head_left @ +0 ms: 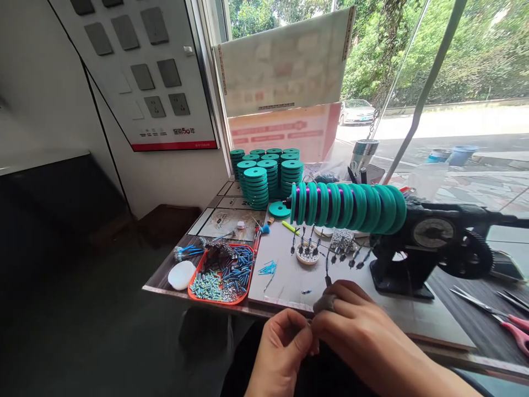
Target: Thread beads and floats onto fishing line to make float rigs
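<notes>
My left hand (285, 342) and my right hand (351, 320) meet at the table's front edge. Thumb and fingers of the left are pinched, close against the curled fingers of the right. What they hold, if anything, is too small and hidden to name. A thin dark coiled piece (328, 267) with a black end rises just behind my right hand; whether it is held there I cannot tell. Beyond it, several short dark pieces (303, 237) stand at a small round dish of whitish beads (307, 255). A small bluish piece (306, 291) lies left of my hands.
A row of green spools (347, 207) sits on a black hand-cranked winder (433, 231). Stacked green spools (255, 187) stand behind. An orange tray (190, 289) holds many small blue and dark parts. Pink-handled scissors (516, 336) lie at right. Blue tubes (268, 268) lie on the board.
</notes>
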Motion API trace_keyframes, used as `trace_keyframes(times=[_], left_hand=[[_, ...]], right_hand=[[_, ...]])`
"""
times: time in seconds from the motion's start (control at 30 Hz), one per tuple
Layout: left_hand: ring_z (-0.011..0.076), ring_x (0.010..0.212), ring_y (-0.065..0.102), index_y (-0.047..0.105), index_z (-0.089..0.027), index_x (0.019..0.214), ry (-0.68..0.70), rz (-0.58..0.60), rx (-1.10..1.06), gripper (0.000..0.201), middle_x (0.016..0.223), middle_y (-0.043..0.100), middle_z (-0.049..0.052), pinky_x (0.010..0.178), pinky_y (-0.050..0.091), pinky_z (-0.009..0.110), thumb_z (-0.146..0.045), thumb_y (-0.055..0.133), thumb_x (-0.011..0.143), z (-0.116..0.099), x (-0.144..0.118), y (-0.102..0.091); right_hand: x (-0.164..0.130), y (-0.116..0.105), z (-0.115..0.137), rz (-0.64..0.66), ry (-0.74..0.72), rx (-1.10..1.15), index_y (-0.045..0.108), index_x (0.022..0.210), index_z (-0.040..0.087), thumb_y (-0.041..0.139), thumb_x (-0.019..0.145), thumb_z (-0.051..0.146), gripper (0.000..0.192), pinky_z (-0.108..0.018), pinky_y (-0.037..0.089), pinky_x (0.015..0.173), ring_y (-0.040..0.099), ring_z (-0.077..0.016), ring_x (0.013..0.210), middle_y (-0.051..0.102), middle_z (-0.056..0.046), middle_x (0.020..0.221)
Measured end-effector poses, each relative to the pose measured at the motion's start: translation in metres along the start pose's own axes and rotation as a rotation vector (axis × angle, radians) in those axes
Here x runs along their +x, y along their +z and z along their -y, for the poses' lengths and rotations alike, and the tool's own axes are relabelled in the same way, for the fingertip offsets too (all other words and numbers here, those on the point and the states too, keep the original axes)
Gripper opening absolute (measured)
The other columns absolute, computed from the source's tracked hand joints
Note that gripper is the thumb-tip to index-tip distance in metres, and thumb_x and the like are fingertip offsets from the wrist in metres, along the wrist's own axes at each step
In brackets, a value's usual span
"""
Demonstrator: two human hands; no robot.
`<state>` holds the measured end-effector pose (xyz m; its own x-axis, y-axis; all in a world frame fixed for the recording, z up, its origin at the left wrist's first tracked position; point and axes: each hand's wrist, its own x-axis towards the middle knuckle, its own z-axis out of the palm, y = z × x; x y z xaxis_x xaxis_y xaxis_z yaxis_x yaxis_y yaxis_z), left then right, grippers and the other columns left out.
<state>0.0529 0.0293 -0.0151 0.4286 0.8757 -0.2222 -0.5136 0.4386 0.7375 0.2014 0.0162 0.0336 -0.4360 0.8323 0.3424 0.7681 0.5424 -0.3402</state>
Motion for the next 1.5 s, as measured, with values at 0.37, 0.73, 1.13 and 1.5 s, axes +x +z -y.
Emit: trace_keyframes(times=[0.37,0.73,1.13,1.5], left_hand=[[0.0051,0.052,0.05,0.062,-0.017,0.082,0.119,-0.042,-0.105,0.042,0.054,0.06,-0.005,0.057,0.036,0.016,-0.027,0.087,0.051,0.001,-0.003,0.004],[0.0071,0.057,0.045,0.054,-0.016,0.071,0.072,0.11,0.012,0.036,0.061,0.055,-0.004,0.057,0.033,0.018,-0.031,0.084,0.056,-0.004,0.0,-0.005],[0.012,0.064,0.044,0.07,-0.016,0.069,0.034,0.129,0.411,0.034,0.063,0.053,-0.001,0.064,0.035,0.023,-0.049,0.074,0.064,-0.025,-0.008,-0.003],[0.0127,0.065,0.05,0.07,-0.015,0.071,0.008,0.088,0.338,0.029,0.065,0.06,0.0,0.066,0.037,0.024,-0.042,0.078,0.062,-0.013,-0.005,-0.009]], right_hand=[[0.003,-0.005,0.0,0.04,0.119,0.202,0.069,0.073,0.023,0.066,0.077,0.01,0.013,-0.022,0.044,0.06,0.058,-0.0169,0.073,0.064,-0.001,0.068],[0.001,-0.007,0.0,0.066,0.103,0.268,0.063,0.067,0.02,0.058,0.084,0.014,0.018,-0.02,0.042,0.055,0.056,-0.0145,0.067,0.06,-0.001,0.065],[-0.004,-0.002,-0.006,0.08,0.126,0.391,0.062,0.074,0.02,0.054,0.086,0.015,0.015,-0.019,0.044,0.059,0.057,-0.0121,0.067,0.062,0.0,0.071],[-0.003,-0.002,-0.005,0.068,0.112,0.314,0.063,0.073,0.018,0.057,0.083,0.011,0.014,-0.021,0.045,0.06,0.058,-0.0155,0.073,0.062,-0.002,0.07]])
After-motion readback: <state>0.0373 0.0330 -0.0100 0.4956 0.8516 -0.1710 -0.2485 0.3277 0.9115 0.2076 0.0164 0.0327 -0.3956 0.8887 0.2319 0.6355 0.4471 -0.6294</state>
